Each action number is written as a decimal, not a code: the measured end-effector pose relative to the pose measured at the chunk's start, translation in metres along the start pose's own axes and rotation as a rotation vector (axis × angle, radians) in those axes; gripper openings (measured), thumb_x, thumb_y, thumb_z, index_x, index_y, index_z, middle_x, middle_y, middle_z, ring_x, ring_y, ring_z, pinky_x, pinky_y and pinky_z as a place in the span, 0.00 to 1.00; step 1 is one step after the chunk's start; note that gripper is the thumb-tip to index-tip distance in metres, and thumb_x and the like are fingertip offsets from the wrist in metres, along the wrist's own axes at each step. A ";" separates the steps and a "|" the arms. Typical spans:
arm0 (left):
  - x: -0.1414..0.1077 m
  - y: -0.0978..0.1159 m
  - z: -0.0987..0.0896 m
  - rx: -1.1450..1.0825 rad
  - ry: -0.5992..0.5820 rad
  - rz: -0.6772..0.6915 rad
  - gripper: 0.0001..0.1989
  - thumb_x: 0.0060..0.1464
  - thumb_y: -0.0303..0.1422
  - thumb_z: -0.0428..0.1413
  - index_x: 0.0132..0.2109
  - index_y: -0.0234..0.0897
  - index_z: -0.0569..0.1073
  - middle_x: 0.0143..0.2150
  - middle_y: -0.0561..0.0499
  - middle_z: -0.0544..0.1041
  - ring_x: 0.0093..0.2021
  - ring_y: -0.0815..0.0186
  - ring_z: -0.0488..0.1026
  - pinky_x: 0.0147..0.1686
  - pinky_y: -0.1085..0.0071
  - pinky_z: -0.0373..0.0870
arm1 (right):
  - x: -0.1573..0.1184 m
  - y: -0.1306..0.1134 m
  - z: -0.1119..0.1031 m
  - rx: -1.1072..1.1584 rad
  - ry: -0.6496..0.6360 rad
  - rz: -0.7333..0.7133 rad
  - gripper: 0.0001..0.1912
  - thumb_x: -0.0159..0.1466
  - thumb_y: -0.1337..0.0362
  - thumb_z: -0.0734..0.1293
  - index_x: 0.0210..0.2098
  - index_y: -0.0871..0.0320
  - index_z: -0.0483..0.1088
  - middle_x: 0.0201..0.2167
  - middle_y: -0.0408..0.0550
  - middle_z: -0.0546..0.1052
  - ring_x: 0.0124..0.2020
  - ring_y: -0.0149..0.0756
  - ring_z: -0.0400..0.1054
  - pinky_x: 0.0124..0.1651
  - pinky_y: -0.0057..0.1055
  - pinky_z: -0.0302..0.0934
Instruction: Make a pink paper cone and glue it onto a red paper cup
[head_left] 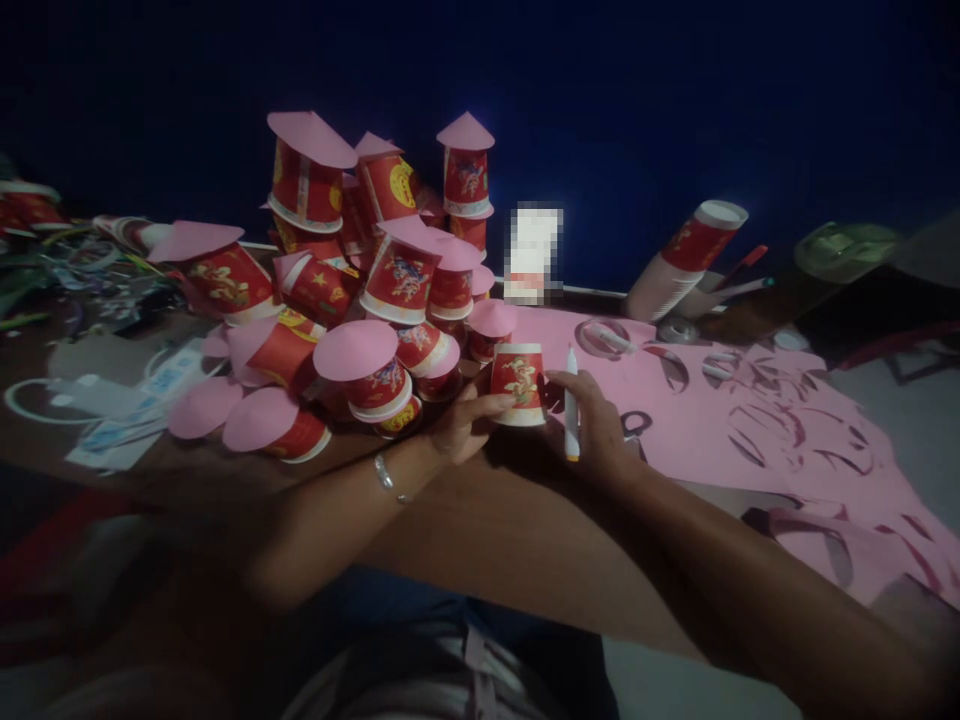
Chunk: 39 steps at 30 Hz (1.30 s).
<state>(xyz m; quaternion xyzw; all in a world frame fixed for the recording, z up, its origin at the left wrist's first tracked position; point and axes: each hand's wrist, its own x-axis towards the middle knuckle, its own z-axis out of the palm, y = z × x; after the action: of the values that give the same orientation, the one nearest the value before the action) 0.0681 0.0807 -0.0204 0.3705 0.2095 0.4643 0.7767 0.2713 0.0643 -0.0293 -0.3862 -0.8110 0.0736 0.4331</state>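
My left hand (471, 420), with a silver bangle at its wrist, grips a red paper cup (519, 378) printed with a gold figure. The cup is upside down, its wider rim at the bottom. A white marker (572, 410) with an orange end sits upright in the fingers of my right hand (600, 425), close to the cup's right side. Whether the right fingertips touch the cup is hard to make out. Left of my hands is a heap of similar red cups with pink paper cones on them, one with a wide cone (356, 350) being nearest.
Pink paper sheets (675, 440) with cut-out holes cover the right of the table (480, 540). A leaning stack of paper cups (697, 240) and pens stand behind. A blurred white object (534, 250) is at the back; a white cable (30, 395) lies left.
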 end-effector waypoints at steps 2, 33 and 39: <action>0.001 0.000 -0.001 -0.011 0.019 0.007 0.26 0.50 0.34 0.67 0.56 0.37 0.77 0.46 0.46 0.83 0.48 0.55 0.80 0.55 0.57 0.73 | 0.000 0.000 0.001 0.031 0.002 0.003 0.29 0.68 0.67 0.68 0.66 0.47 0.58 0.43 0.48 0.74 0.36 0.41 0.74 0.35 0.38 0.73; 0.007 -0.003 0.000 -0.010 0.183 0.070 0.25 0.49 0.43 0.71 0.51 0.37 0.78 0.44 0.46 0.84 0.48 0.54 0.81 0.56 0.56 0.74 | -0.001 -0.005 0.006 0.041 -0.035 -0.033 0.19 0.68 0.71 0.67 0.56 0.50 0.66 0.36 0.44 0.77 0.29 0.37 0.74 0.30 0.31 0.66; 0.005 -0.005 -0.001 0.004 0.233 0.058 0.23 0.45 0.43 0.73 0.45 0.38 0.78 0.40 0.49 0.83 0.40 0.59 0.80 0.46 0.60 0.74 | -0.001 -0.003 0.005 0.019 -0.030 -0.058 0.13 0.72 0.64 0.68 0.54 0.49 0.67 0.34 0.43 0.77 0.27 0.36 0.72 0.29 0.32 0.67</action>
<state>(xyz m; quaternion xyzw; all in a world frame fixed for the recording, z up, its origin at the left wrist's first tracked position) 0.0725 0.0842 -0.0247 0.3212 0.2886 0.5263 0.7325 0.2661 0.0621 -0.0316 -0.3572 -0.8276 0.0746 0.4266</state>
